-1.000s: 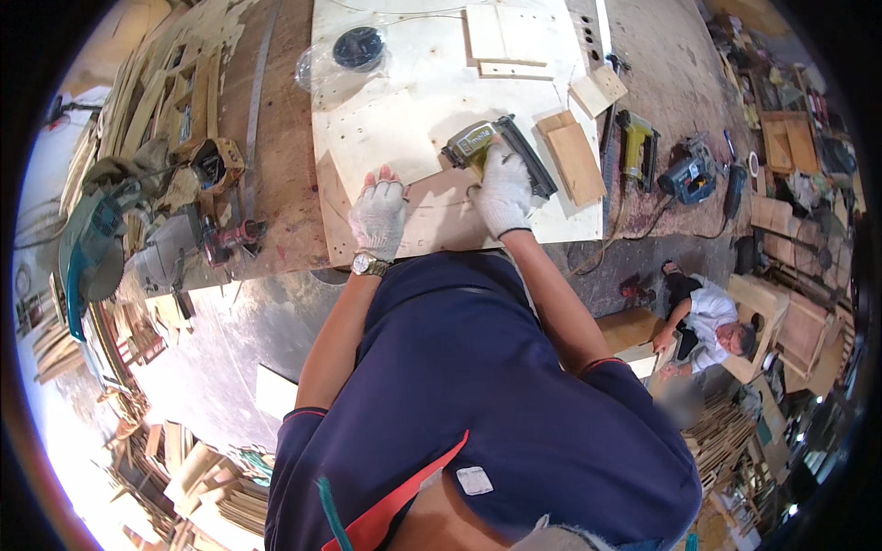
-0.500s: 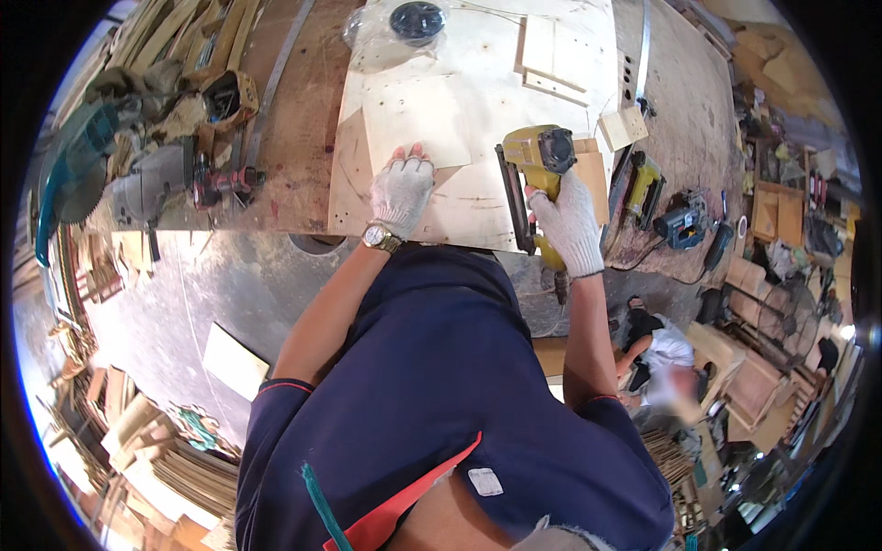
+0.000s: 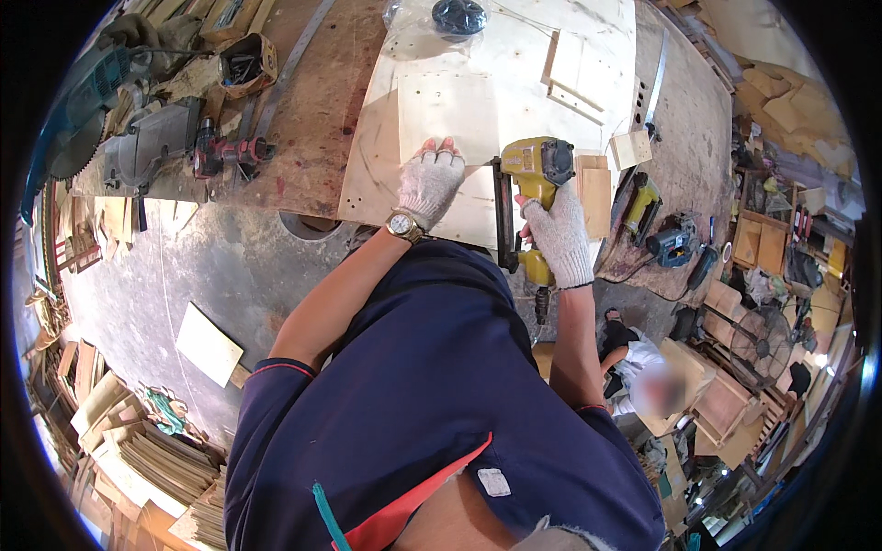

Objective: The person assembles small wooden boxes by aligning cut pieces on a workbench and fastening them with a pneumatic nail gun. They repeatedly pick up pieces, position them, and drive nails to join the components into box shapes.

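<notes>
I have the yellow nail gun [image 3: 531,165] in my right hand [image 3: 560,241], gloved fingers wrapped around its handle, the tool over the near edge of the large plywood sheet [image 3: 537,78]. My left hand [image 3: 430,186] has its bare fingertips bent onto a smaller plywood panel [image 3: 446,106]; whether they pinch it I cannot tell. Flat wooden pieces [image 3: 595,197] lie just right of the nail gun, then a second yellow nailer [image 3: 643,204] and a blue jigsaw [image 3: 672,241] on the workbench [image 3: 317,110].
</notes>
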`<state>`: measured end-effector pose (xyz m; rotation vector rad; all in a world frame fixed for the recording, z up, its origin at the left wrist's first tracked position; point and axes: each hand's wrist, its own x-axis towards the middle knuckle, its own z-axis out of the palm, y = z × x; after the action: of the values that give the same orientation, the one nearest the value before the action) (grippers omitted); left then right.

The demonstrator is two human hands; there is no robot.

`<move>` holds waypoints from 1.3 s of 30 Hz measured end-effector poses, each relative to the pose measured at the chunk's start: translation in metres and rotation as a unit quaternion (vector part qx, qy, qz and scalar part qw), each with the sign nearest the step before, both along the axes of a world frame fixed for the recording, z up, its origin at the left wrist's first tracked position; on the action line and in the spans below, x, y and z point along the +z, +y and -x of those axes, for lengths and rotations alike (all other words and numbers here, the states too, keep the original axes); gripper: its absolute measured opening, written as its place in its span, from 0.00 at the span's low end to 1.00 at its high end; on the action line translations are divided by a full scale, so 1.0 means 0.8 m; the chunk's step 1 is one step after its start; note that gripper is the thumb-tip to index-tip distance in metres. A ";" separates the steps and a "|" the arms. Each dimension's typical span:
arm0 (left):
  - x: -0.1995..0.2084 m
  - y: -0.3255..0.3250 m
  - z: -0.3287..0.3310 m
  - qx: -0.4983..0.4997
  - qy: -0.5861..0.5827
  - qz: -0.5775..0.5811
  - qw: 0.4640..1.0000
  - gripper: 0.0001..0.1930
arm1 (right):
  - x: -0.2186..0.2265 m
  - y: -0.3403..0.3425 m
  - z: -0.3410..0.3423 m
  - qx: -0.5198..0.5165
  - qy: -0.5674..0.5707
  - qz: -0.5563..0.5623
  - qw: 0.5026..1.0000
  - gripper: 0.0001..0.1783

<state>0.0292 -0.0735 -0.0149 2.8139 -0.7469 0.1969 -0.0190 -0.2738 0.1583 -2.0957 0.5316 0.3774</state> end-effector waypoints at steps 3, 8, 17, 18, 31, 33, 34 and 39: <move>-0.002 0.000 0.000 -0.002 -0.002 0.002 1.000 0.17 | 0.003 0.004 -0.003 -0.002 0.000 0.014 1.000 0.21; -0.005 0.000 0.000 -0.005 0.013 0.003 1.000 0.16 | 0.001 0.006 -0.002 0.005 0.002 0.012 1.000 0.19; 0.010 0.000 0.000 0.000 0.020 -0.011 1.000 0.16 | 0.007 0.006 0.004 0.002 -0.044 0.043 0.998 0.18; 0.016 0.007 -0.001 -0.007 0.016 0.028 0.999 0.17 | 0.012 0.008 0.007 -0.005 -0.043 0.045 0.998 0.19; 0.014 0.124 -0.006 0.017 0.139 0.281 0.949 0.16 | 0.029 0.018 0.018 -0.009 -0.050 0.004 0.999 0.18; 0.008 0.131 -0.016 -0.013 0.134 0.304 0.943 0.14 | 0.029 0.023 0.014 0.005 -0.021 0.014 1.000 0.20; 0.006 0.134 -0.020 -0.019 0.142 0.312 0.939 0.13 | 0.029 0.026 0.012 0.010 -0.003 0.023 1.000 0.21; 0.003 0.140 -0.027 -0.026 0.199 0.348 0.916 0.14 | 0.026 0.047 0.003 0.004 0.005 0.009 1.000 0.19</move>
<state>0.0511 0.0384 -0.0126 2.0560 -0.5157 -0.1058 -0.0211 -0.2362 0.1789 -2.1155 0.5350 0.3883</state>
